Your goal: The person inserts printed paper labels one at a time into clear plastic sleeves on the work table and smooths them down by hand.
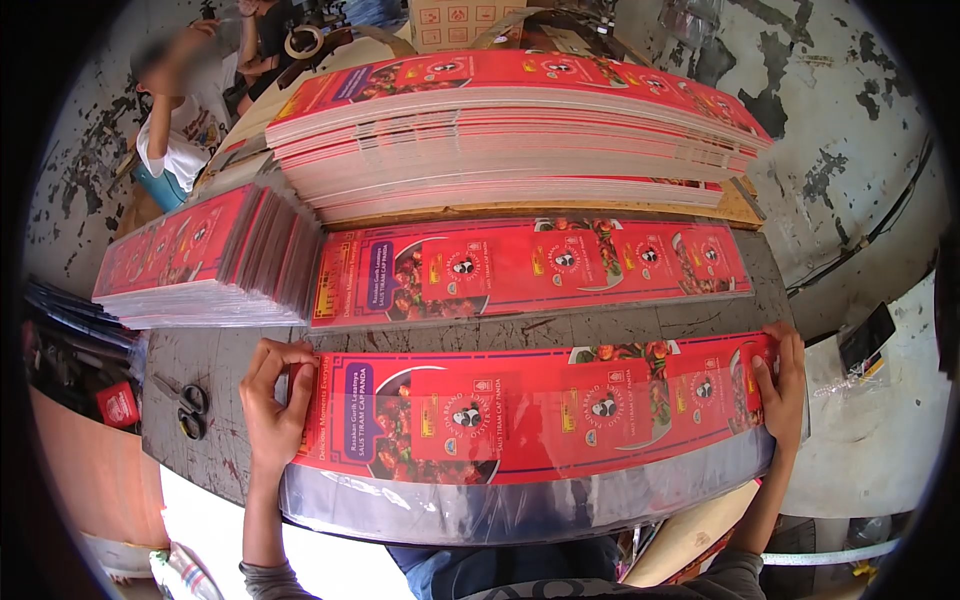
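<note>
A long red printed card strip [540, 420] with food pictures and panda logos lies across the table edge nearest me. A clear plastic sleeve [480, 510] covers its lower part and extends past its near edge. My left hand [275, 400] is closed on the strip's left end, thumb on top. At the right end, my right hand [778, 390] grips it likewise, with the fingers at the far corner. Just beyond lies a similar red strip pile [610, 272] with a glossy clear covering.
A tall stack of red strips [520, 150] stands at the back. To the left sits a pile of plastic-wrapped strips [170, 250]. Scissors [188, 408] lie on the grey table [220, 360] by my left hand. Another person [195, 115] sits at the far left.
</note>
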The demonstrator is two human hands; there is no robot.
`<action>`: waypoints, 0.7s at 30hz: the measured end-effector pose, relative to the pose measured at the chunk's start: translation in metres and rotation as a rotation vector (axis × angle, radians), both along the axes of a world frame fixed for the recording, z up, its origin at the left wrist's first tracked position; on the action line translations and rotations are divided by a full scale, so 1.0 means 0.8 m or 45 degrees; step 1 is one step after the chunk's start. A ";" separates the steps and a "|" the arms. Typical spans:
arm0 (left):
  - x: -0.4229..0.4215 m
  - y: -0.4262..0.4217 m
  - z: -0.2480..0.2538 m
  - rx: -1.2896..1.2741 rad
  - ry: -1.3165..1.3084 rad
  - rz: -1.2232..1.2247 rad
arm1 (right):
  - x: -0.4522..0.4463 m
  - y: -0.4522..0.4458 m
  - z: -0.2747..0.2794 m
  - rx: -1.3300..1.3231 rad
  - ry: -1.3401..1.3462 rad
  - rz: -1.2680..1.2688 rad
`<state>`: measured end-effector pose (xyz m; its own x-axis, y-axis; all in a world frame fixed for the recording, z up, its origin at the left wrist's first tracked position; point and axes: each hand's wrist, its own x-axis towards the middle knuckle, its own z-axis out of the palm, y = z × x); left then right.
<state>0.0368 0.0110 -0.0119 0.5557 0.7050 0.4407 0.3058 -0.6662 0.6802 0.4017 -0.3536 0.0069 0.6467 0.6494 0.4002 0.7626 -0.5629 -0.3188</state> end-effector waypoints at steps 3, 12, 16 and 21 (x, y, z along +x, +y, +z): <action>-0.001 0.001 0.000 0.001 0.006 0.000 | -0.001 0.001 0.001 -0.002 0.001 0.000; 0.000 0.000 0.001 -0.002 0.001 0.004 | -0.002 0.003 0.002 0.019 -0.012 0.006; 0.002 -0.001 0.004 -0.043 0.003 0.014 | -0.001 0.002 0.005 -0.006 0.035 -0.017; 0.001 0.000 0.001 -0.068 -0.013 -0.011 | -0.002 0.002 0.006 -0.038 0.079 -0.020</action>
